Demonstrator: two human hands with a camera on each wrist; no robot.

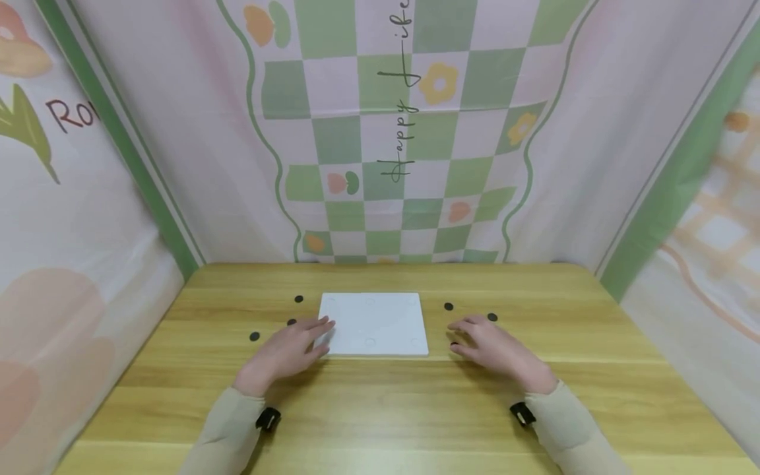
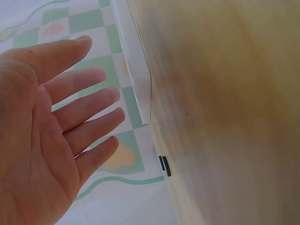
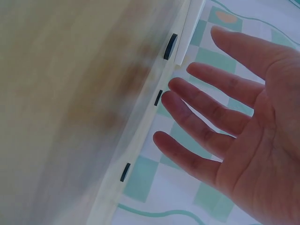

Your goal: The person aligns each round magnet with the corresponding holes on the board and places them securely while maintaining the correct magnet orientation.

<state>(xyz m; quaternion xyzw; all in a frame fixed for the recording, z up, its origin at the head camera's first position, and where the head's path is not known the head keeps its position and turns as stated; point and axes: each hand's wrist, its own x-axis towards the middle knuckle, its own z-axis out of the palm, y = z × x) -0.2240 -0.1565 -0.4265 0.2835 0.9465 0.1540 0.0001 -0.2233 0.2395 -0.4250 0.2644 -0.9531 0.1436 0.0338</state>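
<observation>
A white rectangular board (image 1: 380,320) with faint round marks lies flat on the wooden table. My left hand (image 1: 287,348) hovers over its left edge, fingers spread and holding nothing. The left wrist view shows that palm (image 2: 42,136) with relaxed fingers, raised above the board. On the other side, my right hand (image 1: 493,346) hangs over the table to the right of the board, its palm (image 3: 262,126) bare and fingers loosely bent. Small flat black discs lie about both hands: one (image 1: 254,336) left of my left hand, another (image 1: 448,307) beyond my right fingertips.
Another black disc (image 1: 299,299) lies near the board's far left corner, and one (image 1: 492,317) just past my right knuckles. The wooden table (image 1: 380,415) ends at a checked green and white curtain (image 1: 380,145). Printed cloth hangs on both sides.
</observation>
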